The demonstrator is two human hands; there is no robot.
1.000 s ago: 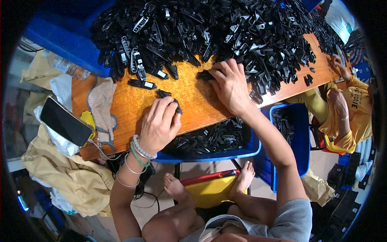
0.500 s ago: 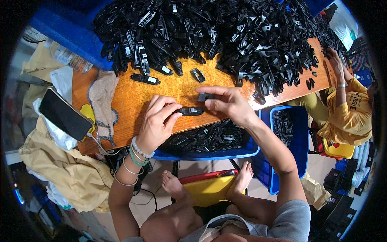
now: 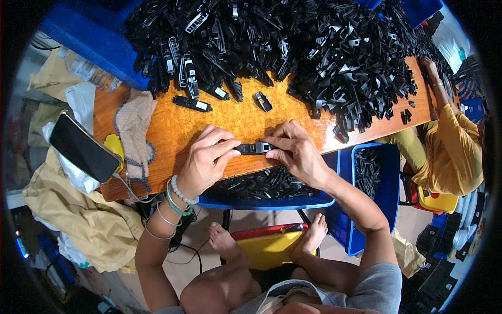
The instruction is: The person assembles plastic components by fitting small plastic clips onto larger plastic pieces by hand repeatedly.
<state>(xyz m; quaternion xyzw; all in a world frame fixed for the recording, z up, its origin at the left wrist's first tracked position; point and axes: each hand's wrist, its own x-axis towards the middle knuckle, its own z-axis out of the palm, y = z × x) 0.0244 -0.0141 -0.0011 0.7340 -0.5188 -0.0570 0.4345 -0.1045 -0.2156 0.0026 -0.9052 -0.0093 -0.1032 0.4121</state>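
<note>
We hold one black plastic part [image 3: 253, 148] between both hands above the wooden table [image 3: 230, 118] edge: left hand [image 3: 206, 162] pinches its left end, right hand [image 3: 295, 152] its right. Judged step: joining pieces; next requires aligned, firm pressing together.

My orange wooden table [image 3: 246, 123], a heap of black plastic parts [image 3: 314, 47] covered its far half, stray black clips [image 3: 193, 103], a beige cloth [image 3: 133, 125], a dark phone [image 3: 83, 147] at its left end.
</note>
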